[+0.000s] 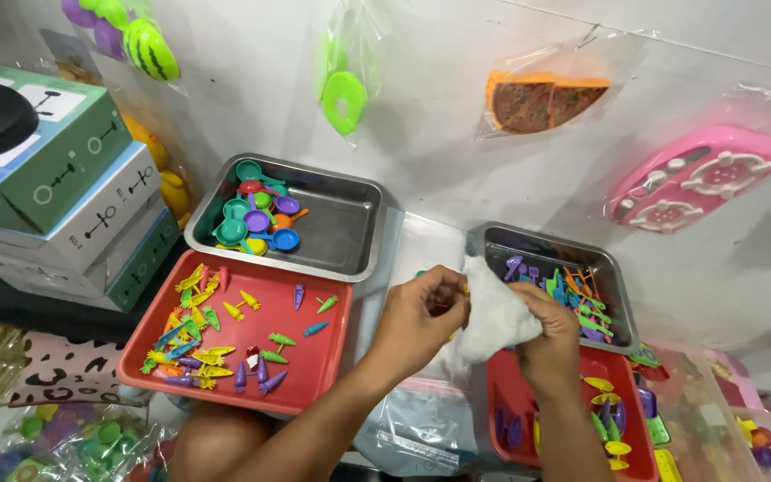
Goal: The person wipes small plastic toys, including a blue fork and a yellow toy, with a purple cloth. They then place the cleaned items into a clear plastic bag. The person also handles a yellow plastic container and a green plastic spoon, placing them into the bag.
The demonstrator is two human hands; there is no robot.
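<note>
Here both hands, left hand (421, 312) and right hand (551, 335), pinch a white bag (497, 317) between them, held up over the sorted trays, the red tray (314, 357) beside it.

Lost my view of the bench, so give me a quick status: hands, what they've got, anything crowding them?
Left hand and right hand both gripping a white crumpled bag. Held above clear packets. Red tray of toy carrots at left, not touching.
</note>
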